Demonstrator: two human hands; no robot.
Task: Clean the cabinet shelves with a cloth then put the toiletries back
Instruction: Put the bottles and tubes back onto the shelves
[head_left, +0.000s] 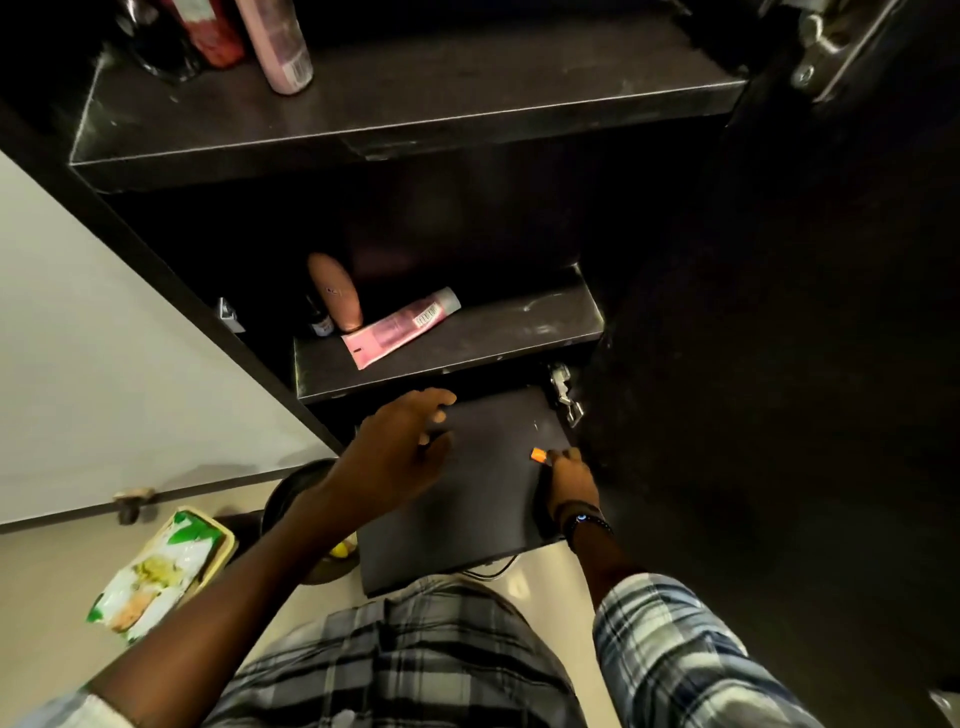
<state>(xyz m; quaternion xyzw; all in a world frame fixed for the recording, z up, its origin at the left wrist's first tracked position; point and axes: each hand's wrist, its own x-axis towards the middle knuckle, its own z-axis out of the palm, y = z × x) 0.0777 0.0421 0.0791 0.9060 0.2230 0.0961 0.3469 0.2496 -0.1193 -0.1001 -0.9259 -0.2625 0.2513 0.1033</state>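
Peeking from right hand (571, 480), half-hidden orange object (539, 455)

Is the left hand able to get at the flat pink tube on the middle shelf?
Probably yes: the left hand hovers just below the flat pink tube, which lies near the open front of the dark shelf, nothing between.

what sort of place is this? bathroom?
Probably a home bathroom or dressing area; can't be sure. An open dark cabinet holds toiletries: a pink tube and a brown bottle on the middle shelf, a pink bottle on the top shelf. The right hand pinches a small orange item.
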